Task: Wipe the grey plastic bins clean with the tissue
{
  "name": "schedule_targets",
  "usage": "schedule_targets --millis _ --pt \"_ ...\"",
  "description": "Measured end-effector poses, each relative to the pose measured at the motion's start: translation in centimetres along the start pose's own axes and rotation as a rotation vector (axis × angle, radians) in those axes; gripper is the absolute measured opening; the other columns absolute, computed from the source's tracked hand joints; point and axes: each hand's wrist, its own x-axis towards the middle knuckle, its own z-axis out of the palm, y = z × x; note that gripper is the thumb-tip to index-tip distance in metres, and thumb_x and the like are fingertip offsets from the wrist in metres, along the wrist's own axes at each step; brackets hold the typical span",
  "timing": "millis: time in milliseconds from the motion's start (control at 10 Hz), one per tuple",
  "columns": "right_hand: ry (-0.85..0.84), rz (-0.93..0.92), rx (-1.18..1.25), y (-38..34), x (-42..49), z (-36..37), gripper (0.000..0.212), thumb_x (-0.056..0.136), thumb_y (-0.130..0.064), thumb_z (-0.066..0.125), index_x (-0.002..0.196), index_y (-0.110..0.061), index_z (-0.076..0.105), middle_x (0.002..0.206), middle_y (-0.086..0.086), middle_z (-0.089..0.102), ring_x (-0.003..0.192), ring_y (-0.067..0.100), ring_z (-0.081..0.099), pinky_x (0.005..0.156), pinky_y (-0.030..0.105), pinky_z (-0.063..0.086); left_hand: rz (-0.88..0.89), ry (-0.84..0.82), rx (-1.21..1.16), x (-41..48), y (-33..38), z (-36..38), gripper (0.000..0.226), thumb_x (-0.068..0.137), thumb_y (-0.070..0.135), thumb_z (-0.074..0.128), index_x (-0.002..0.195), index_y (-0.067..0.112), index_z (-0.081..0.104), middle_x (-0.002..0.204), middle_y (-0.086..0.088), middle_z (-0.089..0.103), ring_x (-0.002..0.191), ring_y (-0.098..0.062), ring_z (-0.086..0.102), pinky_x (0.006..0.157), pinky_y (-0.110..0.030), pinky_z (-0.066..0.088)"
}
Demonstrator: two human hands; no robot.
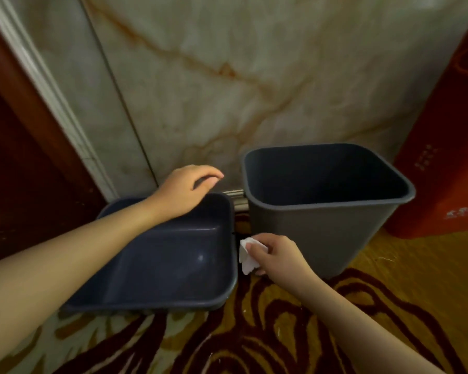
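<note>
— On the patterned carpet (254, 333), where did the two grey bins sit?
— The tilted bin (170, 265) lay at nine o'clock of the upright bin (316, 211), its mouth facing the camera; both were near the marble wall (254, 76).
— And the hands?
— The left hand (185, 191) rested on the tilted bin's far rim, fingers loosely curled, gripping nothing I could see. The right hand (274, 256) was closed on the white tissue (247, 255), in the gap between the bins.
— Anything at three o'clock?
— A red box (443, 157).

Two grey bins (173, 265) (327, 201), one tissue (247, 256), one red container (449, 163).
</note>
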Motion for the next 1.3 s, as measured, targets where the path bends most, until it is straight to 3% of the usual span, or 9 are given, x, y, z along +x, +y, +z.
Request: schedule_targets --millis 200,400,600,700,800,900,1000,1200,1300 --pt "-0.062 -0.066 -0.2 -3.1 5.4 5.4 0.025 0.092 -0.03 0.044 0.091 -0.013 0.062 0.082 0.006 0.067 0.073 0.018 0.064 0.069 0.037 0.056 -0.36 0.066 -0.023 -4.3 -9.1 -0.7 0.022 0.091 0.015 0.047 0.097 0.015 0.067 0.091 -0.002 0.072 0.083 -0.013 0.062 0.075 -0.026 0.047" --pt "0.052 -0.19 -0.321 -6.8 8.2 5.4 0.026 0.096 -0.023 0.041 0.097 -0.007 0.061 0.087 0.014 0.069 0.077 0.026 0.065 0.074 0.043 0.054 -0.459 0.047 -0.076 -4.6 -11.6 0.4 0.023 0.089 0.017 0.046 0.083 0.023 0.067 0.068 0.019 0.061 0.068 -0.006 0.059 0.061 -0.025 0.047" --pt "0.317 -0.174 -0.332 -12.0 9.6 -3.3 0.024 0.093 -0.021 0.043 0.096 -0.006 0.063 0.082 0.008 0.063 0.074 0.02 0.055 0.058 0.024 0.032 -0.487 -0.047 -0.251 0.2 -5.1 -0.1 0.023 0.09 0.018 0.045 0.084 0.023 0.067 0.067 0.016 0.063 0.066 -0.006 0.061 0.066 -0.03 0.053" --pt "0.358 -0.018 -0.368 -12.9 10.3 -9.0 0.026 0.094 -0.021 0.042 0.093 -0.003 0.061 0.078 0.008 0.061 0.061 0.016 0.05 0.046 0.023 0.035 -0.526 -0.168 -0.332 3.3 -0.3 -0.5 0.019 0.091 0.021 0.044 0.09 0.024 0.063 0.071 0.012 0.064 0.066 -0.009 0.063 0.065 -0.033 0.057" --pt "0.289 0.198 -0.445 -11.8 11.1 -13.2 0.034 0.094 -0.02 0.039 0.082 0.004 0.061 0.08 0.02 0.065 0.054 0.018 0.047 0.046 0.028 0.033 -0.681 -0.318 -0.459 5.8 3.8 0.1 0.022 0.092 0.021 0.045 0.11 0.02 0.056 0.079 0.005 0.064 0.064 -0.008 0.065 0.052 -0.022 0.057" --pt "0.075 0.415 -0.546 -10.2 11.3 -15.1 0.033 0.095 -0.021 0.038 0.091 0.002 0.062 0.101 0.023 0.066 0.072 0.027 0.057 0.057 0.03 0.039 -0.877 -0.448 -0.472 7.1 6.7 0.7 0.035 0.092 0.018 0.044 0.126 0.011 0.047 0.104 -0.005 0.063 0.076 -0.018 0.067 0.065 -0.03 0.06" --pt "0.007 0.511 -0.492 -9.9 10.4 -16.8 0.042 0.097 -0.024 0.039 0.133 -0.002 0.04 0.133 0.019 0.051 0.111 0.031 0.054 0.08 0.031 0.043 -0.926 -0.53 -0.378 7.5 8.4 0.0 0.036 0.092 0.016 0.042 0.127 0.008 0.045 0.124 -0.012 0.057 0.088 -0.026 0.066 0.08 -0.039 0.058" --pt "-0.062 0.491 -0.552 -15.5 6.8 -22.6 0.052 0.096 -0.029 0.039 0.142 -0.01 0.023 0.125 0.021 0.055 0.072 0.023 0.056 0.047 0.024 0.037 -0.757 -0.826 -0.082 9.0 12.3 -5.5 0.03 0.091 0.019 0.04 0.116 0.008 0.052 0.099 -0.003 0.051 0.085 -0.02 0.051 0.077 -0.034 0.046" --pt "-0.142 0.447 -0.635 -19.9 4.7 -26.6 0.056 0.095 -0.035 0.04 0.143 -0.012 0.021 0.133 0.019 0.048 0.106 0.035 0.056 0.076 0.036 0.049 -0.711 -0.882 -0.018 10.3 15.4 -9.5 0.038 0.092 0.023 0.04 0.126 0.008 0.046 0.11 -0.006 0.057 0.09 -0.02 0.057 0.076 -0.033 0.047"
